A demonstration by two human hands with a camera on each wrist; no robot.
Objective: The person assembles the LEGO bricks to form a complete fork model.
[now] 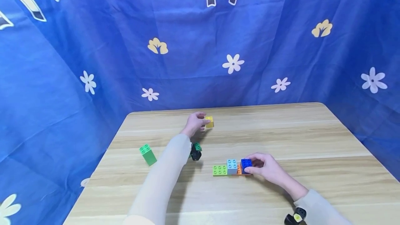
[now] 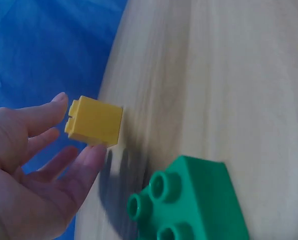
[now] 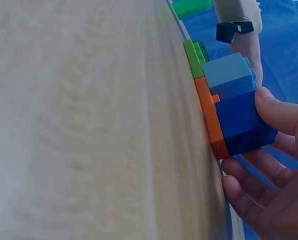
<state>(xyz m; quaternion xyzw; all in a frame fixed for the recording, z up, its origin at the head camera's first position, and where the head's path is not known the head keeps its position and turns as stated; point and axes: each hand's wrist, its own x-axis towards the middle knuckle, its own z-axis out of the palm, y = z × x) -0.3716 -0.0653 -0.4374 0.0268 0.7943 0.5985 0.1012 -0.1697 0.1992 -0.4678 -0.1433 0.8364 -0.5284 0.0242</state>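
In the head view, left fingers partly hide 1 yellow block.

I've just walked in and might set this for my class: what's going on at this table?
A person is handling toy bricks. Their right hand holds a dark blue brick on an orange brick, next to a light blue brick; a lime green brick is at the row's other end. Their left hand is at a yellow brick farther back; whether it grips is unclear. A green brick stands off to the left.
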